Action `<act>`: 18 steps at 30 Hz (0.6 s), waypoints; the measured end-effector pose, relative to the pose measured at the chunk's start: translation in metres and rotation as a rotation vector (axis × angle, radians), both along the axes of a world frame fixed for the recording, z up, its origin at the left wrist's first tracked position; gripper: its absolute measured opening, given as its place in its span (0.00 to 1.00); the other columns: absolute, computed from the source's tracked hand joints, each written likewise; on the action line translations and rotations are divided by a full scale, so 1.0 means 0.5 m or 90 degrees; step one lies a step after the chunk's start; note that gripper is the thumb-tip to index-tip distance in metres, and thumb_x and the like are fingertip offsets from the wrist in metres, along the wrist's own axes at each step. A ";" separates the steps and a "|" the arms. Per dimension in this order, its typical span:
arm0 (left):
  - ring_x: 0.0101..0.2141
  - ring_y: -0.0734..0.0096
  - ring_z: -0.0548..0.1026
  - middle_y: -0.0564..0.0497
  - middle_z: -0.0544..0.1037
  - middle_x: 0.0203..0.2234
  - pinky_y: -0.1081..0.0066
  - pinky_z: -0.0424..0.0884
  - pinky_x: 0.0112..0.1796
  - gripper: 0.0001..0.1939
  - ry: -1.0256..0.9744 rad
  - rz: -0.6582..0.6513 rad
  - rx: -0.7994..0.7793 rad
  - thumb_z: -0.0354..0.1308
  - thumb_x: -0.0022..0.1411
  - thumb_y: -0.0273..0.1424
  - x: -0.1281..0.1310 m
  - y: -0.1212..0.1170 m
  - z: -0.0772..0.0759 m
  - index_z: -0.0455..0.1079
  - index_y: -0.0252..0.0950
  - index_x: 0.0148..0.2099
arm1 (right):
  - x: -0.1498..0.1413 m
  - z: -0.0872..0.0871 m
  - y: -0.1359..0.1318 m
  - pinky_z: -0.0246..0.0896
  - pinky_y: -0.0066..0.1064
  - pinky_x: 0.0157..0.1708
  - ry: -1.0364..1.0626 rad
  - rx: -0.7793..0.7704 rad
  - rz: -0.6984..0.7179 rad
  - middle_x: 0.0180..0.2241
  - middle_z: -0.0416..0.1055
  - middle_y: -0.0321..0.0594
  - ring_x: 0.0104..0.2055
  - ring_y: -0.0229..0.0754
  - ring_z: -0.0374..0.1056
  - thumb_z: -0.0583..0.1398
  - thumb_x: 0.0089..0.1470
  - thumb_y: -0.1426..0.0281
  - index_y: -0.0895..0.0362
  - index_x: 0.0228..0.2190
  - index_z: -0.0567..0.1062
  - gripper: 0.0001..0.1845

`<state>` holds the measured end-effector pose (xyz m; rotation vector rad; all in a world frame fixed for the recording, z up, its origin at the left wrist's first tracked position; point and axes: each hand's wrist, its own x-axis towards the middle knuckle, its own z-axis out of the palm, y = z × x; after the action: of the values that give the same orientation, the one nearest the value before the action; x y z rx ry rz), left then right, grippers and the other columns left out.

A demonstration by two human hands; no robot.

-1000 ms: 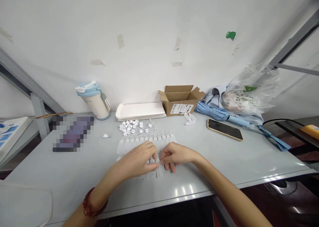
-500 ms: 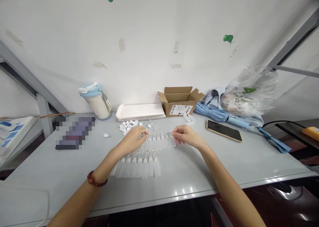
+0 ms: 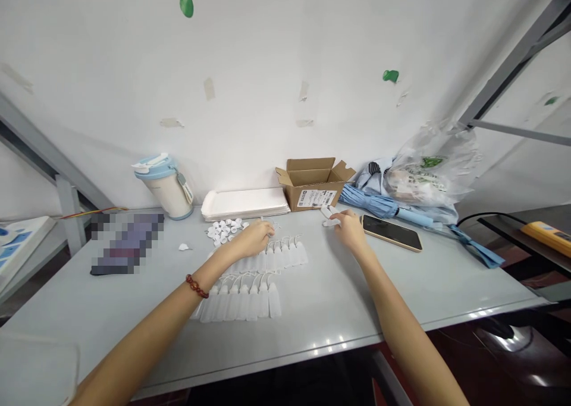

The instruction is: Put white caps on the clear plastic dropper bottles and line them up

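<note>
My right hand (image 3: 351, 232) reaches over to the loose translucent white tubes (image 3: 329, 222) in front of the cardboard box, its thumb and fingers pinched on one of them. My left hand (image 3: 255, 239) is at the small white caps and thin white loops (image 3: 277, 226), fingers curled together; what they hold, if anything, is too small to make out. Below it lie two rows of translucent white tubes with thin white loops at their tops, a back row (image 3: 285, 256) partly covered by my left hand and wrist, and a front row (image 3: 241, 305).
A pile of white caps (image 3: 222, 232) lies left of my left hand, with one stray cap (image 3: 184, 247). Behind stand a tumbler (image 3: 167, 192), a white stack (image 3: 245, 203) and an open cardboard box (image 3: 312, 189). A phone (image 3: 392, 232) and blue umbrella (image 3: 370, 201) lie right.
Both hands have left the front row of tubes. My left hand has moved back toward the caps and loops; my right hand has gone back and right, and now grips a loose tube.
</note>
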<state>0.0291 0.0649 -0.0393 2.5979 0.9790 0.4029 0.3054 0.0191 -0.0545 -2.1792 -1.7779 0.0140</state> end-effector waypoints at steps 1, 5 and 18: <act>0.44 0.60 0.73 0.45 0.79 0.38 0.63 0.66 0.48 0.17 -0.002 0.000 0.000 0.46 0.50 0.19 -0.002 -0.001 0.001 0.75 0.35 0.34 | 0.000 0.000 0.000 0.54 0.34 0.45 0.001 -0.010 0.003 0.44 0.67 0.51 0.45 0.49 0.62 0.52 0.48 0.83 0.60 0.43 0.76 0.23; 0.43 0.61 0.74 0.45 0.77 0.43 0.65 0.68 0.44 0.18 -0.042 0.045 -0.034 0.45 0.51 0.22 -0.022 -0.014 0.013 0.75 0.34 0.38 | -0.002 0.000 0.001 0.54 0.32 0.44 -0.013 -0.031 0.010 0.46 0.68 0.50 0.45 0.49 0.62 0.51 0.47 0.85 0.60 0.45 0.75 0.25; 0.44 0.58 0.74 0.44 0.77 0.43 0.63 0.69 0.44 0.18 -0.446 0.369 -0.266 0.57 0.51 0.38 -0.133 -0.054 0.018 0.75 0.34 0.42 | -0.010 0.002 -0.010 0.55 0.33 0.39 -0.023 -0.086 0.074 0.39 0.73 0.49 0.40 0.49 0.66 0.55 0.45 0.81 0.61 0.38 0.77 0.18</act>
<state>-0.0375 0.0379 -0.0302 1.5751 1.3324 1.0297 0.3004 0.0143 -0.0533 -2.1767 -1.9746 0.1270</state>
